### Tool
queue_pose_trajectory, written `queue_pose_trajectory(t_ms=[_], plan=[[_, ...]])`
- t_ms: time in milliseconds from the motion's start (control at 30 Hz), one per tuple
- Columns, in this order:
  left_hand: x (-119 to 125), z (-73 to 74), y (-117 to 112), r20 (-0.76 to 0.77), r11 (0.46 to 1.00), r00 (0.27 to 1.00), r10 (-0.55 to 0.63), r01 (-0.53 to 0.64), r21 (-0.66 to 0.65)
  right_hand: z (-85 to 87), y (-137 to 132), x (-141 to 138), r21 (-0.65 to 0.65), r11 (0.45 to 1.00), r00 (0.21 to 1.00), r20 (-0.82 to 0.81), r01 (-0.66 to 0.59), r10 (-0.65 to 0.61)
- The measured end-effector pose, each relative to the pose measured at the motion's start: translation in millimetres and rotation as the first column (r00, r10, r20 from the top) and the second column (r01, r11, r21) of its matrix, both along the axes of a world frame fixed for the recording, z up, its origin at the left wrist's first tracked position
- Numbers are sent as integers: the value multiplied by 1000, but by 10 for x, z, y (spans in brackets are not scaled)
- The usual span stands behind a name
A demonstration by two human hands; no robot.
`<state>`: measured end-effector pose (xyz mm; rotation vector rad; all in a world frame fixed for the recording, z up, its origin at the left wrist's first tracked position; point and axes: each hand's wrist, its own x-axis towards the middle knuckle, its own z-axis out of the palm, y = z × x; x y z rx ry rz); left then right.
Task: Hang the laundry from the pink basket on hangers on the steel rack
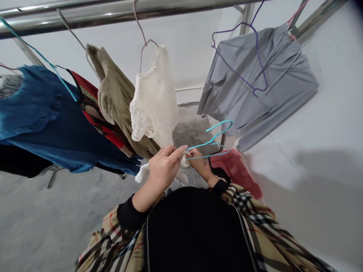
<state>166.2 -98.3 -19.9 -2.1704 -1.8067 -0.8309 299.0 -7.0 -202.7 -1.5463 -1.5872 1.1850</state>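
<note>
Overhead, a metal rail [187, 10] is hung with clothes: a blue garment [42, 109] at left, a white lace garment [159, 100] near the middle. A red tub [242, 173] is seen below at right. Just below the lace garment, a cyan hanger [211, 141] is pinched at one end by the left hand [163, 166]; beside it, the right hand's [199, 162] grip cannot be told.

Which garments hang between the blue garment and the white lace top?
In the head view, a red patterned garment and an olive garment hang there.
</note>
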Motion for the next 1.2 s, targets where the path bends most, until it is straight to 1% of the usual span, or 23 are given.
queue_pose_trajectory(t_ms=[67, 167, 267, 333, 400, 467, 600, 700, 767, 833, 900, 967, 1000, 1067, 1100, 1200], plan=[[-88, -3, -1, 31, 1000, 999, 27, -27, 13, -18, 0, 102, -64, 998, 994, -106, -19, 13], [-339, -54, 2, 133, 998, 990, 46, -50, 31, -10, 9, 368, -152, 987, 966, -257, -55, 15], [-637, -185, 0, 291, 1000, 957, 17, -24, 20, 48, 48, 668, -242, 968, 934, -356, -64, -27], [-782, -297, -8, 360, 1000, 933, 5, -1, -12, 107, 93, 820, -282, 958, 908, -413, -54, -71], [-856, -401, -21, 387, 998, 922, 6, 18, -57, 173, 144, 915, -305, 952, 886, -450, -31, -116], [-878, -480, -36, 386, 997, 922, 10, 19, -70, 236, 192, 964, -315, 949, 872, -463, 8, -161], [-876, -567, -68, 291, 998, 955, 52, -40, -48, 361, 259, 1027, -284, 955, 869, -446, 89, -214], [-882, -609, -98, 182, 995, 979, 94, -86, -55, 472, 299, 1121, -169, 968, 875, -420, 184, -240], [-883, -638, -119, 121, 993, 987, 103, -95, -64, 548, 323, 1198, -86, 960, 864, -420, 267, -278], [-879, -658, -136, 95, 992, 990, 102, -95, -78, 607, 335, 1257, -42, 955, 869, -403, 294, -285], [-871, -655, -147, 101, 992, 990, 99, -90, -89, 625, 330, 1270, -21, 975, 917, -335, 222, -216], [-863, -620, -151, 112, 992, 989, 98, -87, -94, 586, 311, 1231, -9, 996, 969, -231, 84, -84], [-860, -591, -152, 116, 992, 989, 96, -85, -93, 545, 300, 1195, -13, 1000, 983, -185, 6, -9], [-858, -517, -157, 112, 993, 989, 96, -87, -76, 432, 277, 1104, -49, 991, 985, -128, -122, 115], [-859, -478, -162, 101, 994, 990, 99, -93, -64, 369, 266, 1055, -72, 984, 981, -118, -164, 155], [-872, -376, -189, 60, 993, 992, 112, -111, -32, 208, 237, 916, -131, 967, 969, -145, -219, 200]])
